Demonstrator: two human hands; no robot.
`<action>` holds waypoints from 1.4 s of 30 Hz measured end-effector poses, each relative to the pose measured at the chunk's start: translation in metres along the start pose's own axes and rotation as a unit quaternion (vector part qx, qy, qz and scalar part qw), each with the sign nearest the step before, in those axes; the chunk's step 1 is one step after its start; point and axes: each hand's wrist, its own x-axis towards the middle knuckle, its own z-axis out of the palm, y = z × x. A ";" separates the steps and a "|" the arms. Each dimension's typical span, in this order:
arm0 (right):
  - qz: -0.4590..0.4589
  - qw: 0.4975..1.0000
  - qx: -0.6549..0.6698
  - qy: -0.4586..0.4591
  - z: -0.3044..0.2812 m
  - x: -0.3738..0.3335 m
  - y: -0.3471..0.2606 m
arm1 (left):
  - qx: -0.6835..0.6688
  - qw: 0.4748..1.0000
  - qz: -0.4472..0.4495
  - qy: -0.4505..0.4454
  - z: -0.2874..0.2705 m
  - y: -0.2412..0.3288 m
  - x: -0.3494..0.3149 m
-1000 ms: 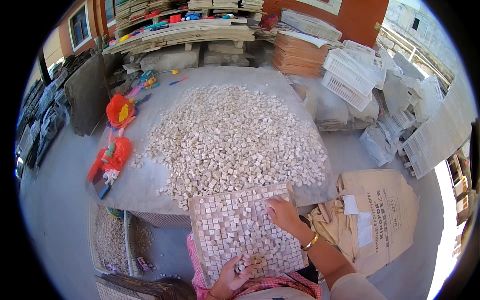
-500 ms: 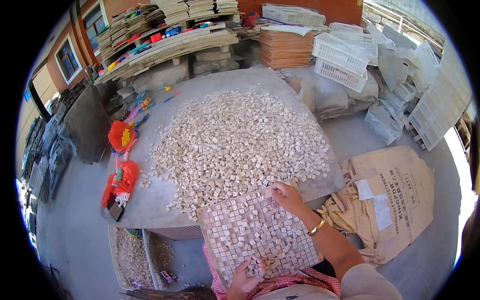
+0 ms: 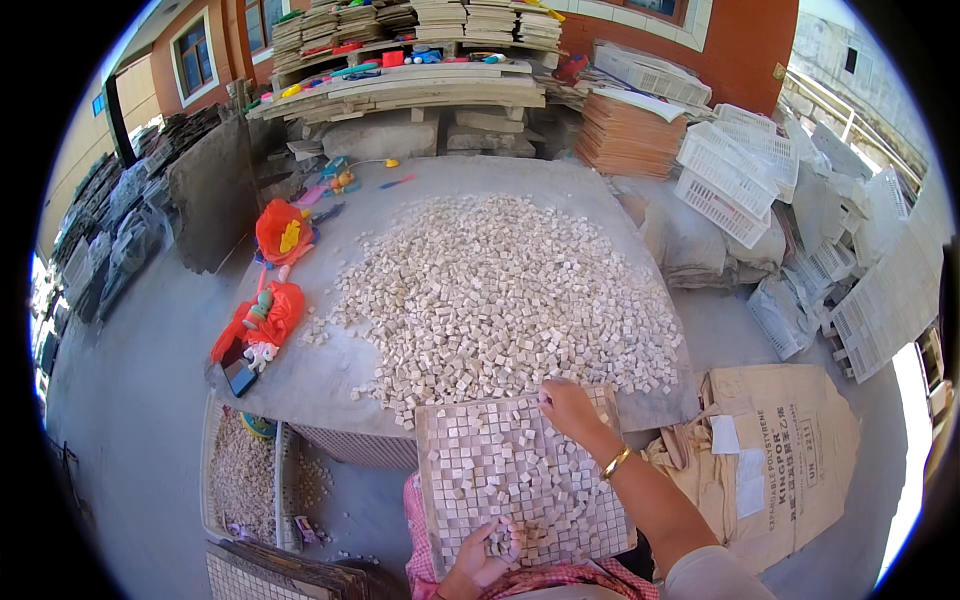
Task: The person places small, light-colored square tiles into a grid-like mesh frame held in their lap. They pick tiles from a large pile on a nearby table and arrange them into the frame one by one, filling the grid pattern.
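A square grid tray tilts in front of me, its far edge against the table. Small pale stone cubes fill many of its cells, and others lie loose on top. My left hand is cupped low over the near edge, its fingers curled round several cubes. Near the tray's far right part, my right hand has its fingers pinched together. What they hold, if anything, is hidden. Beyond the tray, a broad heap of the same cubes covers much of the table.
On the table's left lie red plastic bags, small toys and a phone. A white crate of cubes stands below left, beside stacked grid trays. A tan sack lies right; white crates stand behind.
The whole view has shifted, bringing the stacked trays at lower left into sight. My right hand stays pinched over the tray's far part; my left remains cupped near its front edge.
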 end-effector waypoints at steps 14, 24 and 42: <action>-0.059 0.998 -0.008 -0.021 0.007 0.011 -0.006 | -0.045 0.997 0.000 -0.064 -0.009 0.010 0.005; 0.206 0.848 0.466 -0.150 -0.041 -0.016 -0.025 | -0.026 0.996 0.009 -0.081 0.000 0.017 0.015; 0.082 0.874 0.477 -0.043 -0.024 -0.130 -0.120 | 0.077 0.992 0.093 0.023 0.048 -0.001 -0.001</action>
